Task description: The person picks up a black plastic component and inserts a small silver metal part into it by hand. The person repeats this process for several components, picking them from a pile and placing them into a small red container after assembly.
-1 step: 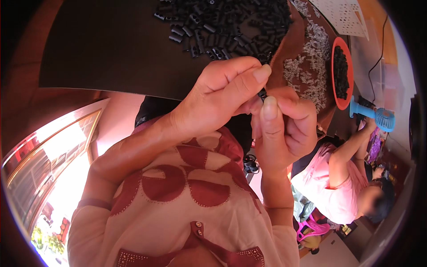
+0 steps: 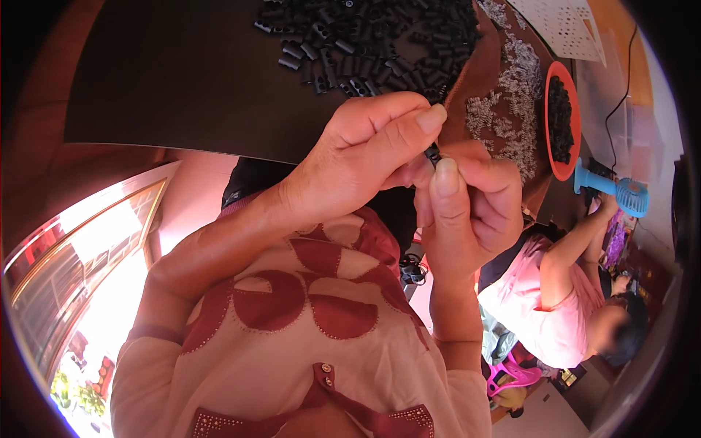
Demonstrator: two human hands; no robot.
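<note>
My left hand (image 2: 365,150) is closed in a pinch, its thumb pressed against the bent fingers. Just right of it and slightly lower, my right hand (image 2: 471,208) pinches with thumb and forefinger. Between the two sets of fingertips shows a small black plastic part (image 2: 433,154). Most of that part is hidden by the fingers, and both hands appear to grip it. Beyond the hands lies a heap of black plastic cord-lock pieces (image 2: 343,46), short barrels with holes in them. Small metal springs (image 2: 520,109) are spread to the right of the heap.
A dark table board (image 2: 168,95) carries the heap; brown cloth (image 2: 456,117) lies under the springs. At the right stand an orange bowl (image 2: 575,139) of black pieces and a blue handheld fan (image 2: 621,193). A person in pink (image 2: 540,306) sits at the right, arms extended.
My right hand has shifted very slightly to the right, and a little more of the black part shows between the fingertips. My left hand stays almost where it was.
</note>
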